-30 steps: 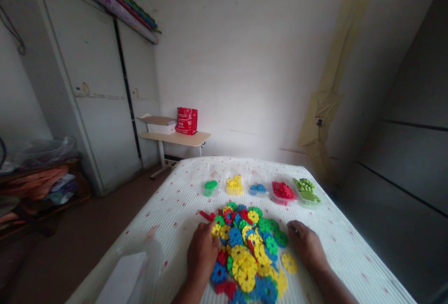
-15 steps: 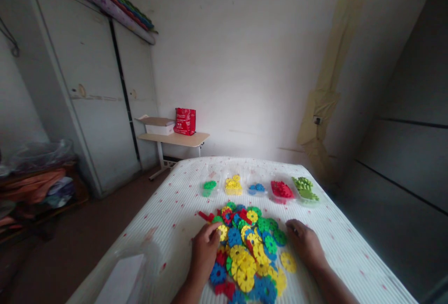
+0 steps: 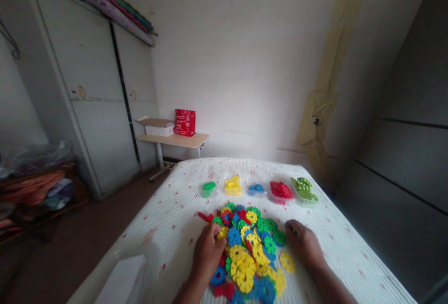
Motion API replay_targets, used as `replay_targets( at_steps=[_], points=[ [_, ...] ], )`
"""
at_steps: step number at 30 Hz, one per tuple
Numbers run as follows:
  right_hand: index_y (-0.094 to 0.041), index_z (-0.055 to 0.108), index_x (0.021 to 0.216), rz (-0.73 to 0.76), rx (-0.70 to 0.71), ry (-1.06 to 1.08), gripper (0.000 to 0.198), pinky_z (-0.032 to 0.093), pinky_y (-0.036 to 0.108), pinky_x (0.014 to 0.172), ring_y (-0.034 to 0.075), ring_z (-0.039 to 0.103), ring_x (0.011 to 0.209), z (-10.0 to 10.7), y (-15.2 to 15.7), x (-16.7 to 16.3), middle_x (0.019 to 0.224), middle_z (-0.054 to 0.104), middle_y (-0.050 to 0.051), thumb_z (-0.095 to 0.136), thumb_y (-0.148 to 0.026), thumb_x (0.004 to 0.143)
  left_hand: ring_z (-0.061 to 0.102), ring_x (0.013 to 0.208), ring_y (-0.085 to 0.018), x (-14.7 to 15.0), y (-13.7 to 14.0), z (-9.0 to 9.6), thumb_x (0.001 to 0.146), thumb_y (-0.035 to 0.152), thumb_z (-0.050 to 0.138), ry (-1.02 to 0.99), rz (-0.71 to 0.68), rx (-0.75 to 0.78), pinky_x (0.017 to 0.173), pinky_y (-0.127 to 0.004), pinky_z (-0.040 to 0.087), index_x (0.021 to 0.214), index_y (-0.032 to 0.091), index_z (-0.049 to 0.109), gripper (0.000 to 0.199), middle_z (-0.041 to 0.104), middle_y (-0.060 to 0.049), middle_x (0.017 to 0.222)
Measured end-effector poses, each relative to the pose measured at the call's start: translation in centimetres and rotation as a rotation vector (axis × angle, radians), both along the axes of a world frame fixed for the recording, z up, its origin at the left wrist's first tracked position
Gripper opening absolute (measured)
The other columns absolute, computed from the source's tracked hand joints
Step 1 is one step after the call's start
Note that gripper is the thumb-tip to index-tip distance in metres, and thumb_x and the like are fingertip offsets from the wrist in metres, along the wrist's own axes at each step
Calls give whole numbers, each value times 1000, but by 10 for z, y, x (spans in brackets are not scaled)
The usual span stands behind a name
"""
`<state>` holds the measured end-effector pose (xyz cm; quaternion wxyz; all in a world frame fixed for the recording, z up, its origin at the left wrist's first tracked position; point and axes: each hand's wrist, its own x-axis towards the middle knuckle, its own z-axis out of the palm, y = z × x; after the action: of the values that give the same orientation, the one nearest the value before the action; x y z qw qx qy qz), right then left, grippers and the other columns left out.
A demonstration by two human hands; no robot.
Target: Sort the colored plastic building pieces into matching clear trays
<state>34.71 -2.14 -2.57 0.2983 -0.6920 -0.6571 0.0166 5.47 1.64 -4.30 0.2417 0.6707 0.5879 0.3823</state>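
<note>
A heap of notched plastic discs [image 3: 245, 266] in yellow, blue, green and red lies on the table in front of me. At the heap's left edge is my left hand [image 3: 209, 250], its thumb and fingers closed on a yellow notched disc [image 3: 222, 233] that they partly cover. My right hand [image 3: 305, 244] rests on the cloth just right of the heap, near some green discs [image 3: 279, 238]. Its fingers are curled in, and whatever may be inside them is hidden. A single yellow disc [image 3: 287, 263] lies between that hand and the pile.
Beyond the heap stand clear tubs with green pieces [image 3: 209, 186], yellow pieces [image 3: 233, 186], blue pieces [image 3: 256, 188], red pieces [image 3: 281, 190] and light green pieces [image 3: 304, 188]. A clear container with a white panel [image 3: 121, 278] sits front left on the striped tablecloth [image 3: 168, 234].
My left hand has moved slightly right and its fingers have closed over the yellow disc, which now looks tilted and more covered. My right hand keeps its place.
</note>
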Motion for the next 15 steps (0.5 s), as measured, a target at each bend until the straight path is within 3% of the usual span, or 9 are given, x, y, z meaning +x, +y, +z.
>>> replay_targets(
  at_steps=[4,10,15],
  points=[
    [-21,59,73,-2,-21,-36,30,40,24,59,17,60,65,1,0,-1,72,66,5,34,-34,81,52,60,-12,-2,1,3,62,20,53,-111,21,-23,58,-21,38,66,21,50,5,52,6,61],
    [-21,59,72,7,-20,-34,29,40,23,57,16,60,64,1,0,-1,71,65,4,35,-34,81,50,51,-11,-9,11,7,57,31,59,-462,78,-69,49,-21,38,60,18,52,15,50,6,50],
    [-21,58,74,6,-33,-15,29,41,23,59,16,60,66,0,1,0,74,66,4,34,-34,82,51,48,-10,4,38,40,60,33,66,-571,36,-103,45,-20,38,65,15,56,21,52,6,51]
  ],
)
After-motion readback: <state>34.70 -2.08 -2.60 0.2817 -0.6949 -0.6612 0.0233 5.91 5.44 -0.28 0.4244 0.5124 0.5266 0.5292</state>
